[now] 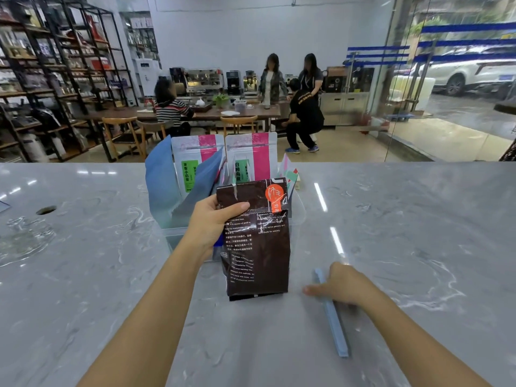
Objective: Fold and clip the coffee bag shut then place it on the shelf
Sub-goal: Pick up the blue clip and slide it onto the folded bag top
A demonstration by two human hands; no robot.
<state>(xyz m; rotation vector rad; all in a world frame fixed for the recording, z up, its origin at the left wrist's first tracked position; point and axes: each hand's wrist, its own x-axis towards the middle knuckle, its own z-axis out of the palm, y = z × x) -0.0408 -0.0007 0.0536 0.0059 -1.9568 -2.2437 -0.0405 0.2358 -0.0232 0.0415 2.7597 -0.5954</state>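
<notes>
A dark brown coffee bag (258, 247) with white print and an orange label stands upright on the grey marble counter. My left hand (215, 222) grips its upper left side, thumb across the front just below the top flap. A long light blue sealing clip (333, 322) lies flat on the counter to the right of the bag. My right hand (339, 284) rests on the clip's upper half, fingers curled over it; it is blurred and I cannot tell if the clip is lifted.
Behind the coffee bag a clear plastic bin (298, 216) holds blue pouches and white-and-pink tea bags (251, 157). A round hole (46, 210) sits in the counter at left. Dark metal shelves (50, 79) fill the far left. Several people are at a table beyond.
</notes>
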